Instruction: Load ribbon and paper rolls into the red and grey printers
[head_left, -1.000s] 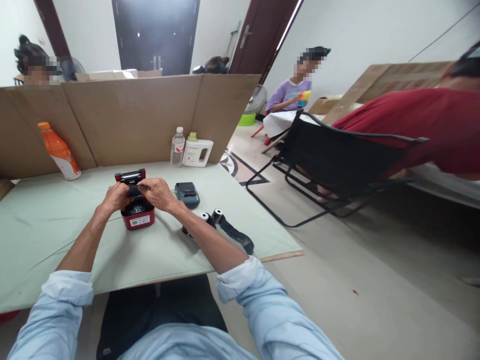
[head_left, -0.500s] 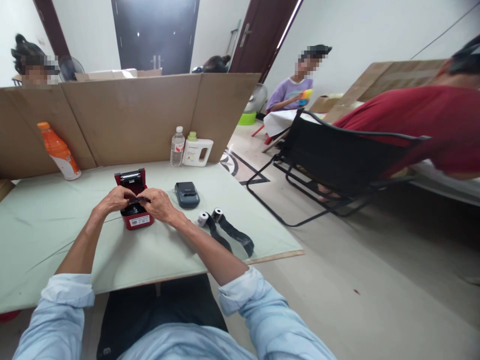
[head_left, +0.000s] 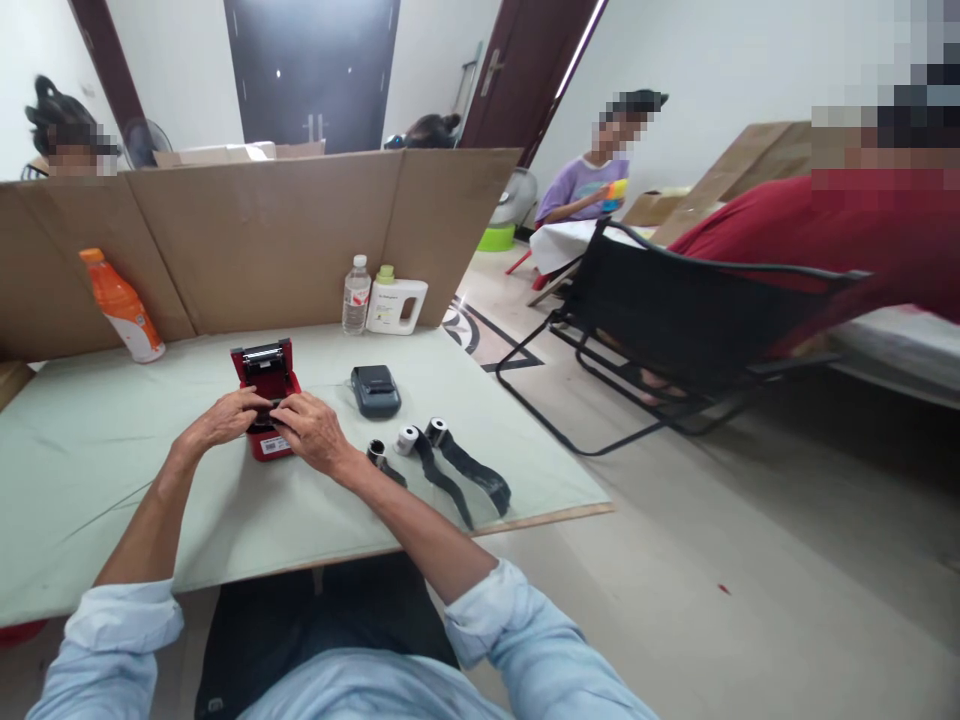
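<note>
A small red label printer stands on the table with its lid tipped up and back. My left hand reaches into its opening from the left, fingertips closed at the inner edge. From the right, my right hand covers part of the front and label, its fingers curled over the opening. The fingertips of both hands nearly meet over the dark inside, and what they pinch is hidden. To the right lie a white-cored roll of black ribbon, a second ribbon roll and a dark-cored roll.
A dark grey portable device sits right of the printer. Along the cardboard screen stand an orange bottle, a water bottle and a white jug. A black folding chair and a person in red are at right.
My hands have lowered into the printer's opening, the right one shifting slightly down and right. The dark-cored roll, earlier hidden by my right arm, now shows.
</note>
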